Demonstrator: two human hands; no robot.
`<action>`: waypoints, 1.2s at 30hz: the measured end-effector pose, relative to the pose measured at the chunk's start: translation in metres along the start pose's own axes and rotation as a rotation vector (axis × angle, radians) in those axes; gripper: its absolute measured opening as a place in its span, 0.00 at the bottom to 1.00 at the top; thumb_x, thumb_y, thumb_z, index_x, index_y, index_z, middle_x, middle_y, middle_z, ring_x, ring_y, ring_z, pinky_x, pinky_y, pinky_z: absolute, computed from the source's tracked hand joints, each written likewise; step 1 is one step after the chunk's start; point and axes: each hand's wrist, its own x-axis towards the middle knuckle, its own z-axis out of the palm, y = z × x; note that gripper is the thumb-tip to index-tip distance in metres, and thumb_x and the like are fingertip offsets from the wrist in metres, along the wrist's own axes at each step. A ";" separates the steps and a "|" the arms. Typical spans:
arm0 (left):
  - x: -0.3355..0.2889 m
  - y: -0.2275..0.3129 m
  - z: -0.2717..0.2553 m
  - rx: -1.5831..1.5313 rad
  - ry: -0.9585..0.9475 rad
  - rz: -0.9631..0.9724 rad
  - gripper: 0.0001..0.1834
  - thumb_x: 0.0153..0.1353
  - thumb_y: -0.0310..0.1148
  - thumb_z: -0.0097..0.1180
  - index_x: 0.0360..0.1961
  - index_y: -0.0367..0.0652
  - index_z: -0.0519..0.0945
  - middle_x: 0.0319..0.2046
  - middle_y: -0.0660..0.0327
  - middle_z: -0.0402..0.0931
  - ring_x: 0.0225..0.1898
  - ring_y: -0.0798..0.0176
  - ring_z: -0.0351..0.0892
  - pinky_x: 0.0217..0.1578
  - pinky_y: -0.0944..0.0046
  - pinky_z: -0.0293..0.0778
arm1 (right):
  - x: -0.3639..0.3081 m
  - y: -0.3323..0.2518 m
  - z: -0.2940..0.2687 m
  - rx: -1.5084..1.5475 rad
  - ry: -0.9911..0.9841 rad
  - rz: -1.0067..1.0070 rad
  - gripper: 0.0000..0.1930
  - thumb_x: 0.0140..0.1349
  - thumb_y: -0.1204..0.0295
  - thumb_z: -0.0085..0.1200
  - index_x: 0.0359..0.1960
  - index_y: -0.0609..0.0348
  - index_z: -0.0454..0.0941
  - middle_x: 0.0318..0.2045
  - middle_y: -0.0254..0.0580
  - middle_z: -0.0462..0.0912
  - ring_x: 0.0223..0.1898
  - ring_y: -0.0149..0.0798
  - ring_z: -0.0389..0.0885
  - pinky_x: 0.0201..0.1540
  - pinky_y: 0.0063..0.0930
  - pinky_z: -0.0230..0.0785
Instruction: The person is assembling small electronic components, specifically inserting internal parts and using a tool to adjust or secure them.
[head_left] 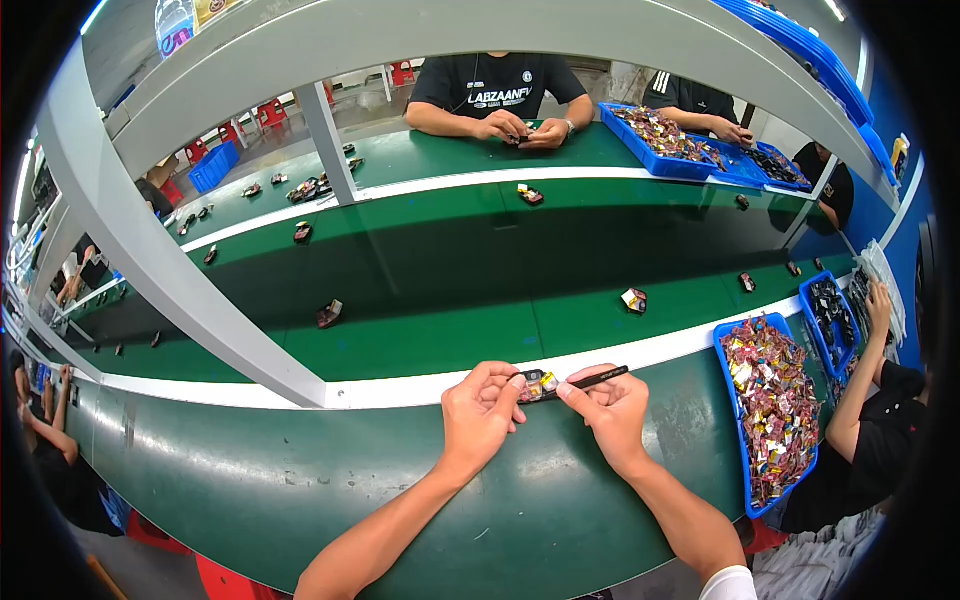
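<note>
My left hand [477, 412] is closed on a small dark plastic housing [530, 388] with yellow, white and reddish parts inside it. It holds the piece between thumb and fingers, just above the near edge of the white rail. From the other side, my right hand [612, 415] pinches a slim black stick-like tool [600, 377]. The tool's outer end sticks out past the fingers to the right. My right thumb and fingertips meet the housing at its right end; whether the tool's other tip touches it is hidden.
A blue tray [750, 480] heaped with small reddish wired parts stands at my right. Beyond it is a smaller blue tray [835, 335] of black pieces. Several small assemblies lie on the green belt [450, 320]. A grey post [190, 270] rises at left. Co-workers sit across and beside me.
</note>
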 end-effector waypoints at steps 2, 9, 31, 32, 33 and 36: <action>0.000 0.000 0.001 -0.003 -0.004 0.004 0.07 0.65 0.24 0.59 0.42 0.31 0.80 0.28 0.57 0.83 0.21 0.72 0.80 0.17 0.73 0.71 | 0.000 0.001 -0.001 0.022 0.009 0.002 0.07 0.57 0.81 0.68 0.35 0.68 0.82 0.26 0.30 0.83 0.19 0.12 0.62 0.20 0.11 0.50; 0.000 0.001 0.001 0.013 -0.007 -0.018 0.07 0.65 0.23 0.59 0.42 0.29 0.79 0.28 0.56 0.82 0.20 0.71 0.79 0.17 0.73 0.72 | -0.003 0.000 -0.004 -0.127 -0.023 -0.060 0.07 0.57 0.82 0.68 0.36 0.68 0.82 0.24 0.29 0.82 0.19 0.12 0.63 0.19 0.12 0.50; 0.000 0.001 0.000 -0.037 -0.067 0.023 0.08 0.66 0.22 0.58 0.45 0.28 0.78 0.30 0.55 0.81 0.22 0.69 0.80 0.18 0.73 0.73 | 0.000 -0.016 -0.003 -0.013 -0.036 0.198 0.06 0.58 0.77 0.66 0.35 0.65 0.82 0.29 0.43 0.88 0.23 0.20 0.78 0.19 0.14 0.59; 0.000 0.002 0.001 -0.038 -0.070 0.023 0.08 0.66 0.22 0.58 0.45 0.28 0.78 0.30 0.55 0.81 0.22 0.69 0.80 0.18 0.73 0.73 | 0.000 -0.016 -0.004 -0.014 -0.033 0.196 0.06 0.58 0.77 0.66 0.35 0.65 0.82 0.29 0.43 0.88 0.23 0.20 0.78 0.19 0.14 0.59; -0.001 0.003 0.002 -0.033 -0.069 0.009 0.08 0.66 0.21 0.58 0.45 0.28 0.78 0.30 0.55 0.81 0.22 0.69 0.80 0.18 0.72 0.73 | -0.001 -0.016 -0.004 -0.019 -0.025 0.203 0.06 0.58 0.78 0.66 0.35 0.65 0.82 0.29 0.43 0.88 0.23 0.20 0.78 0.19 0.14 0.59; -0.001 0.003 0.001 -0.016 -0.068 0.002 0.08 0.66 0.21 0.58 0.45 0.28 0.78 0.31 0.55 0.81 0.22 0.70 0.80 0.18 0.72 0.73 | 0.001 -0.013 -0.004 -0.013 -0.025 0.211 0.06 0.58 0.78 0.66 0.35 0.65 0.82 0.29 0.43 0.88 0.23 0.20 0.78 0.19 0.14 0.59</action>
